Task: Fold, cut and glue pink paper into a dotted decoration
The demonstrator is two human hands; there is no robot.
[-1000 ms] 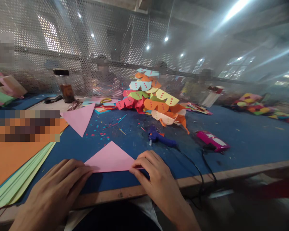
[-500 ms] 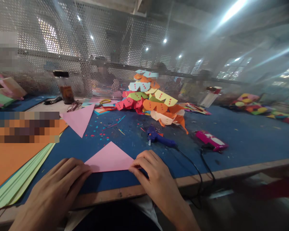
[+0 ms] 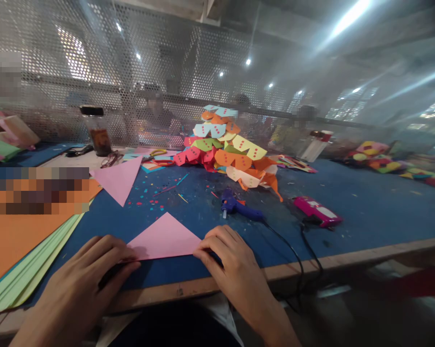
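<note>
A pink paper triangle (image 3: 166, 238) lies near the front edge of the blue table, point away from me. My left hand (image 3: 94, 270) pinches its left corner between thumb and fingers. At the right corner, my right hand (image 3: 226, 255) has its fingertips closed on the paper. Another pink triangle (image 3: 121, 180) lies beyond my left hand, its point toward me. A blue glue gun (image 3: 241, 207) rests on the table past my right hand, its black cord running over the front edge.
Orange sheets (image 3: 25, 236) and fanned green sheets (image 3: 36, 270) lie at the left. Colourful folded paper pieces (image 3: 235, 159) are heaped at the back middle, near scissors (image 3: 159, 153). A jar (image 3: 100, 135) stands back left; a magenta box (image 3: 318, 212) lies at the right.
My left thumb has shifted slightly down and away from its fingers' knuckles, widening the gap behind the fingertips. The right hand has barely moved.
</note>
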